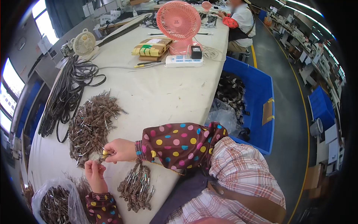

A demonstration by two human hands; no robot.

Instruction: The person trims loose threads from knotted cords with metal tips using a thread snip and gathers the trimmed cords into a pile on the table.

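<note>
My right hand (121,150) reaches in from the right, its fingers closed in a pinch with a bit of yellow showing at the fingertips. Just below it is my left hand (96,175), thumb and fingers pressed together. The fingertips of both hands nearly meet; what they pinch is too small to make out. Beyond them spreads a large heap of brown knotted cords with silvery metal tips (93,127). A smaller bundle of similar brown cords (137,186) lies below my right wrist, its tips pointing toward me. Polka-dot sleeves cover both forearms.
At lower left stands a clear plastic bag (76,203) of similar cords. Dark flat straps (71,89) lie at the table's left side. Farther off are a pink fan (178,22), a power strip (182,61) and a wrapped package (152,46). A blue bin (257,100) adjoins the right edge. Another person (242,20) sits beyond.
</note>
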